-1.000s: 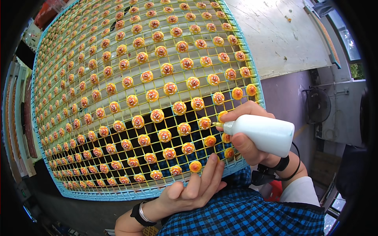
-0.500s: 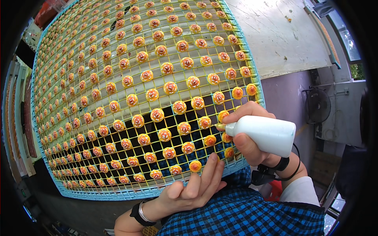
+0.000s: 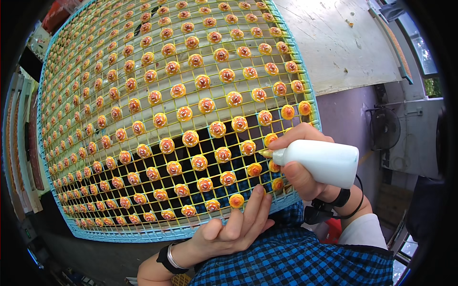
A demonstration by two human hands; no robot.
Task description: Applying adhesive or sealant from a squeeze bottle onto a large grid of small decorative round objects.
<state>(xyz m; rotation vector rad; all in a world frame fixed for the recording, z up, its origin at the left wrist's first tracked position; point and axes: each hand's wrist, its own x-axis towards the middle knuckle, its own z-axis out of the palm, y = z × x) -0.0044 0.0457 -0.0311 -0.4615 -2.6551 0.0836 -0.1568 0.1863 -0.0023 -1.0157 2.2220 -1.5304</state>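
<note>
A wide wire grid (image 3: 224,168) with yellow wires and a blue rim (image 3: 138,236) stretches before me. Rows of small round orange-and-yellow flower-like pieces (image 3: 191,138) sit on it, many dotted with white strokes. Several near the right edge are plain orange and yellow. In my right hand (image 3: 303,178) is a white squeeze bottle (image 3: 327,162), lying nearly sideways. Its gold-coloured nozzle (image 3: 267,154) points left, close beside an orange piece (image 3: 248,148). My left hand (image 3: 243,224) rests at the grid's near edge, fingers stretched out, fingertips by an outer piece.
Pale boards (image 3: 338,47) lie beyond the grid at the right. A dark fan (image 3: 384,127) stands farther right near the wall. Long strips (image 3: 24,143) lean at the far left. A dark cord loops by my right wrist.
The bottle's nozzle has shifted very slightly left, toward the orange piece beside it. My left hand stays in the same place.
</note>
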